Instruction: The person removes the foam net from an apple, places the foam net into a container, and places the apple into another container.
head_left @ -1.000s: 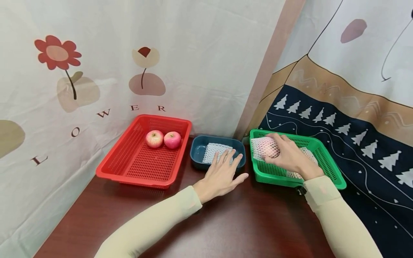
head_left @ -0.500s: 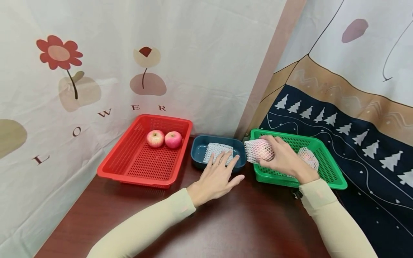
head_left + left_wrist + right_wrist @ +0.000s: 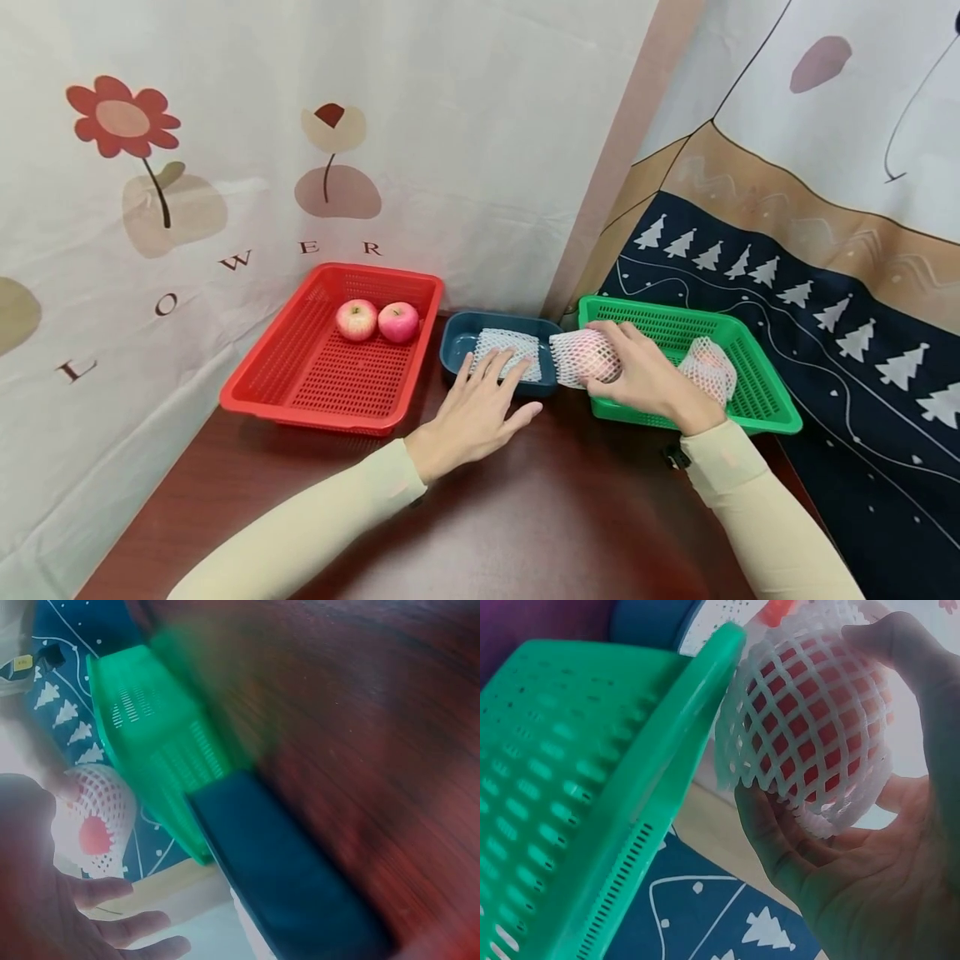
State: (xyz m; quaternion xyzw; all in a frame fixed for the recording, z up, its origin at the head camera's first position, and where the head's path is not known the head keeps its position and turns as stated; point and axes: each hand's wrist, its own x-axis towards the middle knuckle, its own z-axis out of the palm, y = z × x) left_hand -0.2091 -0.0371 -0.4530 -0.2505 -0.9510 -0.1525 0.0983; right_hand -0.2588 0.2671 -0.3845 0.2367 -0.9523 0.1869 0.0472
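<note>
In the head view my right hand (image 3: 645, 375) grips an apple in a white foam net (image 3: 588, 357), held over the gap between the green basket (image 3: 765, 367) and the blue tray (image 3: 459, 337). The right wrist view shows thumb and fingers curled round the netted apple (image 3: 817, 727), its red skin showing through the mesh. My left hand (image 3: 472, 417) hovers at the front of the blue tray with fingers spread, holding nothing. An empty foam net (image 3: 513, 342) lies in that tray, partly behind the left fingers.
A second netted apple (image 3: 708, 371) sits in the green basket. On the left, a red basket (image 3: 330, 408) holds two bare apples (image 3: 356, 320). A printed curtain (image 3: 480, 150) hangs behind the dark red table (image 3: 525, 517).
My right hand has carried the netted apple left, out from over the green basket toward the blue tray. The left hand has drifted slightly left and stays spread.
</note>
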